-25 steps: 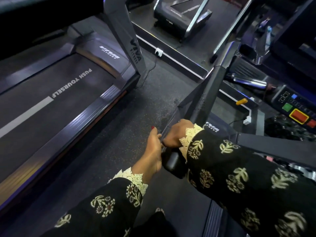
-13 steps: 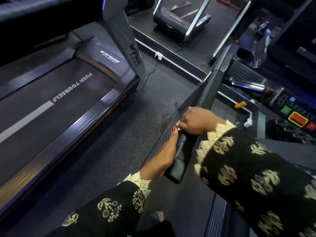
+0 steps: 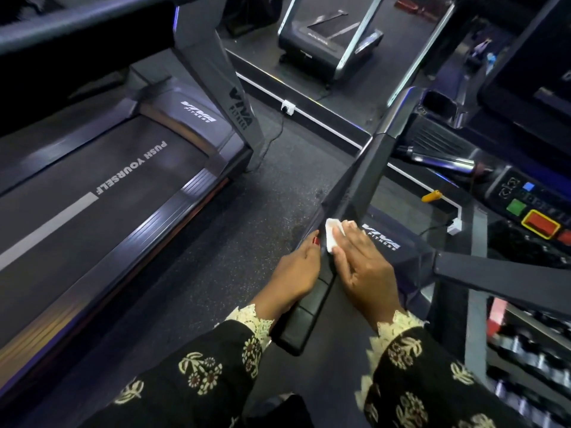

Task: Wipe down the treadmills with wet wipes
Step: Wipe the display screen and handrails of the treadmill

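Centre frame: my right grip [image 3: 364, 270] flat, fingers spread, pressing wet wipe [image 3: 333, 239] on handrail [image 3: 304, 319] | left grip [image 3: 295, 274] wraps rail's left edge | open floor [image 3: 216, 257] strip at left, neighbouring treadmill [image 3: 92, 196] beyond.

Dim gym light, with bluish-white glare streaking the left treadmill's side rail [image 3: 173, 205] and a chrome bar [image 3: 441, 160]. Wide-angle bending curves the edges; the right margin is blurred and soft.
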The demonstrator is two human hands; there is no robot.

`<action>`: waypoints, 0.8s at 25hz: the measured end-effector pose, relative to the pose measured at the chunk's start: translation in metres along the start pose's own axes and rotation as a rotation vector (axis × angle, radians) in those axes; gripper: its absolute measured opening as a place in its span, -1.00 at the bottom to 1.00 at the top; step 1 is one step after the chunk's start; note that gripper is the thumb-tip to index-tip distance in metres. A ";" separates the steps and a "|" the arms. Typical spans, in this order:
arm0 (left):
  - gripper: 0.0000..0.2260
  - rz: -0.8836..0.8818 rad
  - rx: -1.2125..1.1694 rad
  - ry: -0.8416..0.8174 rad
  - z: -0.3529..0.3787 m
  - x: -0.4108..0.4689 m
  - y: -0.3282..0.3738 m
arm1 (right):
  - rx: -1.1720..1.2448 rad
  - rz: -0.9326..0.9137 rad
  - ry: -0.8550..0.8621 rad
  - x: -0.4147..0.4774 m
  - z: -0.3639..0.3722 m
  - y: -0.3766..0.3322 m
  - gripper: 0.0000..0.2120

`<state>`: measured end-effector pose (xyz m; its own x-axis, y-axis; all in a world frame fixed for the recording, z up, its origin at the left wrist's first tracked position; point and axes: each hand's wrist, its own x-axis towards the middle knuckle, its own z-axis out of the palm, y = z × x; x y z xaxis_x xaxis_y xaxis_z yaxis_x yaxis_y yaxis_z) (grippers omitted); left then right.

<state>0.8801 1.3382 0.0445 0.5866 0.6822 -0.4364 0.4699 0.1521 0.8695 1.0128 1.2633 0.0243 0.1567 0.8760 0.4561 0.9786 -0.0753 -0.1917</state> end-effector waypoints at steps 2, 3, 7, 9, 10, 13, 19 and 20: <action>-0.58 -0.032 0.082 0.026 0.004 0.007 0.004 | 0.052 0.175 0.040 0.029 0.010 0.008 -0.62; -0.58 -0.031 0.125 0.054 0.006 0.010 0.006 | 0.106 0.290 0.023 0.047 0.013 0.011 -0.62; -0.59 0.040 0.249 0.158 0.016 0.019 0.009 | 0.125 0.500 0.153 0.039 0.014 0.002 -0.61; -0.62 0.077 0.292 0.204 0.017 0.023 0.008 | 0.178 0.496 0.257 0.008 0.009 -0.028 -0.62; -0.64 0.085 0.304 0.220 0.018 0.024 0.010 | 0.215 0.493 0.279 0.000 0.008 -0.037 -0.62; -0.66 0.105 0.359 0.262 0.021 0.027 0.017 | 0.322 0.631 0.263 0.024 0.011 -0.025 -0.69; -0.61 0.127 0.464 0.316 0.026 0.034 0.018 | 0.501 1.006 0.049 0.021 0.000 -0.032 -0.60; -0.60 0.124 0.470 0.324 0.026 0.034 0.018 | 0.550 1.024 -0.021 0.007 -0.004 -0.045 -0.57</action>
<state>0.9258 1.3455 0.0397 0.4589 0.8699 -0.1809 0.6967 -0.2260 0.6809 0.9702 1.2707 0.0400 0.8336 0.5333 -0.1439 0.2048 -0.5404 -0.8161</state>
